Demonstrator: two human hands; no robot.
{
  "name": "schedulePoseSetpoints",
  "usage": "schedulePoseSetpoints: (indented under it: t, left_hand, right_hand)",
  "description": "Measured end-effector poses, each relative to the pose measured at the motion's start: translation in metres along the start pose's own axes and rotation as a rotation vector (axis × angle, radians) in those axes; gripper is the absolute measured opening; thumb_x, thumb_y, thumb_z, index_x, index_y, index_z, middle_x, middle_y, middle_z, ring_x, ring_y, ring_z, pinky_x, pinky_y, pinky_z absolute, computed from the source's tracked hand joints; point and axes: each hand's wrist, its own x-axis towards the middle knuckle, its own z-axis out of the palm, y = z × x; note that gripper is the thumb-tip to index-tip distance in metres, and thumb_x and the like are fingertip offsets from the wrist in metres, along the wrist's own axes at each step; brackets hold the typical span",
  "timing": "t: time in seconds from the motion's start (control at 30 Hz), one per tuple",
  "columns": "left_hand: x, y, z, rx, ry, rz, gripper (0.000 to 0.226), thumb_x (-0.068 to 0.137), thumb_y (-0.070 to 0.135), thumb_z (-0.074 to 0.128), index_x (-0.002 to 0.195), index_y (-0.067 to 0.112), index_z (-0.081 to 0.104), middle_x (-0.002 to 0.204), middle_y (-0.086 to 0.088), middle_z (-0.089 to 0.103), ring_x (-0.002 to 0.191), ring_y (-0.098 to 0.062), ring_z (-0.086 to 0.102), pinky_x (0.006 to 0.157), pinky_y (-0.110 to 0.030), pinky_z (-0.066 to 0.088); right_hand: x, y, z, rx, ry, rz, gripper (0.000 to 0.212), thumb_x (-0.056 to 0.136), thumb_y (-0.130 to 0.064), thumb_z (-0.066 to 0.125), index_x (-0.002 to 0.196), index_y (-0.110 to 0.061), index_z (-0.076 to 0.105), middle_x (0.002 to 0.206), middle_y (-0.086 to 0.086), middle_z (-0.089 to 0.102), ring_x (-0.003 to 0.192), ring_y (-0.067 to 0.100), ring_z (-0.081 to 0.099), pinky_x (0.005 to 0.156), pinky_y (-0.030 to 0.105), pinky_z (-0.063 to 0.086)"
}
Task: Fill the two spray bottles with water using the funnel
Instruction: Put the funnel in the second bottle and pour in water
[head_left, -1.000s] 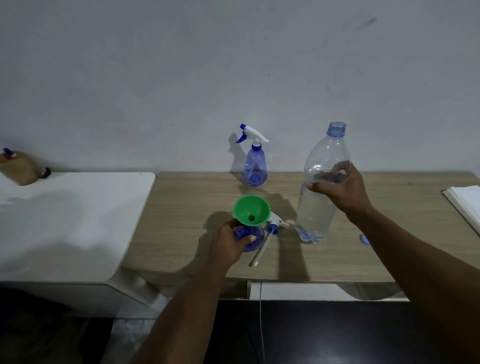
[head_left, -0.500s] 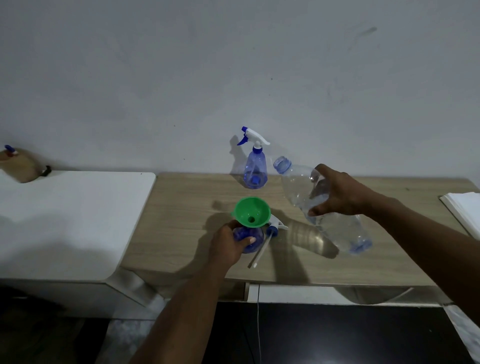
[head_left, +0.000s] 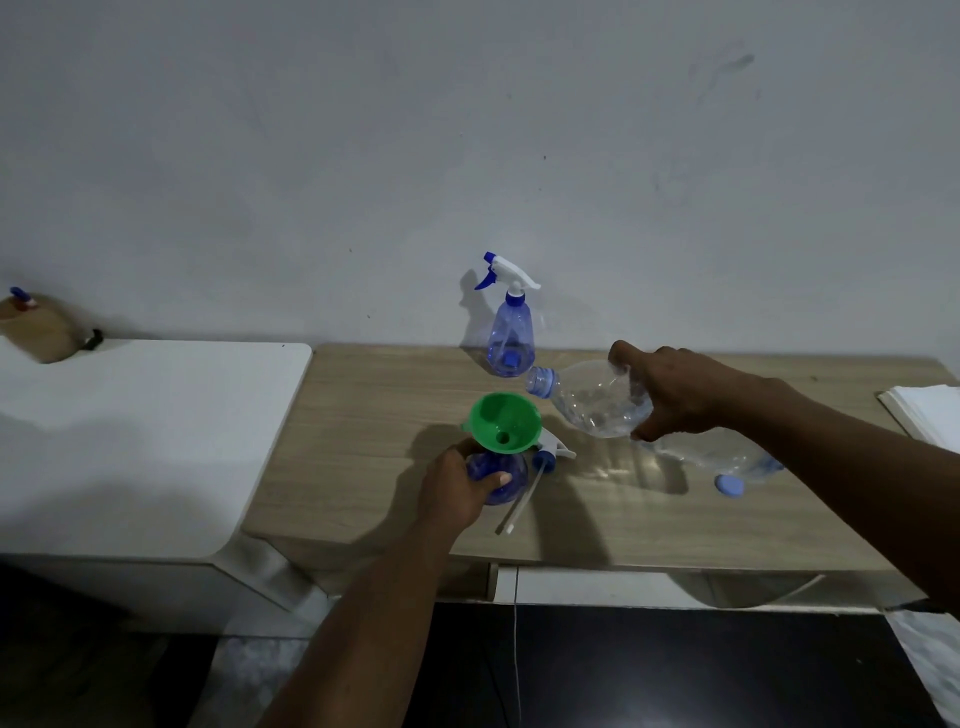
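A green funnel (head_left: 505, 422) sits in the neck of a blue spray bottle (head_left: 493, 475) near the front of the wooden table (head_left: 363, 441). My left hand (head_left: 457, 486) grips that bottle's body. My right hand (head_left: 675, 395) holds a large clear water bottle (head_left: 592, 400), tipped nearly flat with its open blue neck just right of the funnel's rim. The removed spray head (head_left: 545, 457) with its white tube lies beside the gripped bottle. A second blue spray bottle (head_left: 510, 338), head on, stands upright at the wall.
A light blue cap (head_left: 729, 486) lies on the table under my right forearm. White paper (head_left: 930, 415) rests at the table's right edge. A white counter (head_left: 130, 441) adjoins the table on the left, with a brown object (head_left: 39, 327) at its back.
My right hand lifted the water bottle from upright on the table and tipped it leftward; its neck now sits lower and nearer the funnel. My left hand stayed on the spray bottle.
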Motion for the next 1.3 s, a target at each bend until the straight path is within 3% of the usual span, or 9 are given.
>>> schedulePoseSetpoints:
  t: [0.2, 0.27, 0.43, 0.57, 0.8, 0.97, 1.13, 1.3]
  left_hand:
    - [0.0, -0.001, 0.0, -0.004, -0.004, 0.003, 0.069, 0.055, 0.057, 0.084, 0.118, 0.035, 0.065, 0.108, 0.004, 0.075, 0.098, -0.021, 0.071, 0.091, -0.049, 0.059]
    - [0.0, -0.001, -0.001, 0.005, -0.003, 0.002, 0.063, 0.062, 0.047, 0.089, 0.119, 0.032, 0.066, 0.109, 0.004, 0.075, 0.099, -0.02, 0.071, 0.091, -0.048, 0.059]
    - [-0.001, 0.0, -0.001, 0.016, 0.001, 0.004, 0.059, 0.067, 0.039, 0.092, 0.119, 0.03, 0.066, 0.108, 0.003, 0.075, 0.098, -0.021, 0.071, 0.09, -0.047, 0.059]
    - [-0.001, 0.0, 0.0, 0.019, 0.008, 0.02, 0.065, 0.056, 0.056, 0.084, 0.116, 0.036, 0.067, 0.104, 0.005, 0.076, 0.094, -0.02, 0.072, 0.088, -0.046, 0.059]
    - [-0.001, 0.001, -0.001, 0.025, 0.002, 0.029, 0.06, 0.061, 0.049, 0.087, 0.116, 0.038, 0.066, 0.106, 0.007, 0.076, 0.096, -0.019, 0.072, 0.089, -0.048, 0.059]
    - [0.0, -0.001, 0.001, 0.024, 0.016, 0.039, 0.068, 0.054, 0.06, 0.082, 0.116, 0.037, 0.068, 0.106, 0.008, 0.076, 0.096, -0.018, 0.072, 0.088, -0.047, 0.059]
    - [-0.002, 0.004, -0.001, 0.032, 0.037, 0.035, 0.056, 0.068, 0.034, 0.093, 0.119, 0.029, 0.069, 0.106, 0.004, 0.075, 0.096, -0.022, 0.071, 0.089, -0.042, 0.058]
    - [-0.002, 0.004, 0.0, 0.024, 0.039, 0.013, 0.055, 0.07, 0.03, 0.093, 0.119, 0.027, 0.068, 0.105, 0.005, 0.074, 0.098, -0.021, 0.07, 0.089, -0.039, 0.057]
  right_hand:
    - [0.004, 0.001, 0.003, -0.094, -0.034, 0.016, 0.078, 0.066, -0.037, 0.084, 0.12, -0.025, 0.03, 0.098, 0.0, 0.068, 0.083, 0.026, 0.058, 0.065, 0.035, 0.047]
    - [0.004, 0.001, 0.004, -0.115, -0.03, 0.02, 0.078, 0.066, -0.039, 0.084, 0.121, -0.024, 0.03, 0.098, 0.002, 0.068, 0.083, 0.027, 0.057, 0.064, 0.034, 0.044]
    - [0.006, 0.0, 0.008, -0.152, -0.032, 0.036, 0.081, 0.065, -0.04, 0.083, 0.123, -0.027, 0.029, 0.1, 0.004, 0.066, 0.082, 0.029, 0.06, 0.067, 0.037, 0.05]
    - [0.007, -0.003, 0.008, -0.198, -0.054, 0.044, 0.083, 0.068, -0.04, 0.083, 0.128, -0.025, 0.027, 0.095, 0.001, 0.06, 0.08, 0.028, 0.057, 0.065, 0.036, 0.047]
    - [0.006, -0.003, 0.006, -0.242, -0.064, 0.05, 0.081, 0.069, -0.039, 0.082, 0.128, -0.026, 0.027, 0.094, 0.003, 0.061, 0.077, 0.027, 0.057, 0.065, 0.037, 0.05]
    - [0.008, -0.007, 0.005, -0.262, -0.065, 0.056, 0.082, 0.071, -0.037, 0.081, 0.131, -0.024, 0.027, 0.078, -0.005, 0.044, 0.074, 0.026, 0.053, 0.061, 0.033, 0.042]
    - [0.009, -0.008, 0.007, -0.275, -0.058, 0.047, 0.08, 0.071, -0.036, 0.08, 0.13, -0.023, 0.027, 0.073, -0.008, 0.039, 0.071, 0.025, 0.05, 0.06, 0.032, 0.039]
    - [0.011, -0.009, 0.007, -0.31, -0.057, 0.033, 0.079, 0.071, -0.038, 0.08, 0.127, -0.025, 0.026, 0.083, -0.003, 0.047, 0.073, 0.027, 0.051, 0.061, 0.032, 0.038]
